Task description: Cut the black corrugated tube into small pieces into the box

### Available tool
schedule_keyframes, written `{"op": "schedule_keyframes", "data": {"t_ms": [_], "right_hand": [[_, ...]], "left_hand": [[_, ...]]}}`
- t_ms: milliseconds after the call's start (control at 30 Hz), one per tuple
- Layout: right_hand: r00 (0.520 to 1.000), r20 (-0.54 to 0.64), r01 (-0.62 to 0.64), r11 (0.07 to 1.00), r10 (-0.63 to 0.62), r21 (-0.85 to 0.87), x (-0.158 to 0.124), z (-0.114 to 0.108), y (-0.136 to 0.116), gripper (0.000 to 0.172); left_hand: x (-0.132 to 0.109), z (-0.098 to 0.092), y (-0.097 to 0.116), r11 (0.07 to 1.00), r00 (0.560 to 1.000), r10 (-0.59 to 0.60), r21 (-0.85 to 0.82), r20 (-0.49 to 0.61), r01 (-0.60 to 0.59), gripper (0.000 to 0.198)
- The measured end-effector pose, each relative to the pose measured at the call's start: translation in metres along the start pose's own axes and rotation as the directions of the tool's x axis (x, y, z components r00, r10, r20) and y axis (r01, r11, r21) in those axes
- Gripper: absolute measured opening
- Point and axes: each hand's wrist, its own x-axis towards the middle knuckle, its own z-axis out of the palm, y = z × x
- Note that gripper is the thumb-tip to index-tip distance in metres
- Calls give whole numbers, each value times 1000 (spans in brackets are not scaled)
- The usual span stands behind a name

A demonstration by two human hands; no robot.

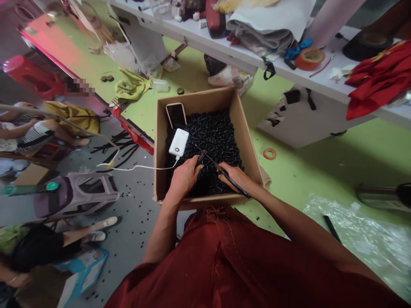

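Note:
Both hands are over an open cardboard box (248,141) filled with many small black pieces (212,128). My left hand (186,175) is closed, with a small dark ribbed piece (201,159) pinched between thumb and fingers. My right hand (233,176) is closed around a long thin black rod-like tool (236,185); its narrow end slants up toward the left fingertips. Its exact kind is unclear. Inside the box, a white power bank (179,142) with a white cable (141,167) lies on the pieces, and a dark-screened phone (176,115) leans in the back left corner.
A white table (250,60) runs across the back, bearing orange tape (310,58) and red cloth (382,81). Another orange tape roll (269,154) lies on the green surface right of the box. At left are a stool (93,192) and two seated people, partly visible.

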Motion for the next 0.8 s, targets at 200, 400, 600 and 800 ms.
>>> {"op": "schedule_keyframes", "data": {"t_ms": [200, 400, 600, 800], "right_hand": [[999, 43, -18, 999, 19, -28, 2, -4, -3, 20], [997, 65, -49, 998, 51, -27, 3, -5, -2, 19], [997, 49, -51, 998, 52, -23, 1, -3, 2, 19], [999, 30, -38, 999, 39, -23, 3, 1, 6, 18]], "left_hand": [[0, -1, 1, 999, 999, -20, 51, 46, 18, 39], [1, 0, 3, 993, 996, -33, 113, 86, 24, 41], [0, -1, 4, 990, 995, -24, 139, 95, 11, 42], [0, -1, 3, 983, 996, -36, 181, 81, 21, 42]]}}
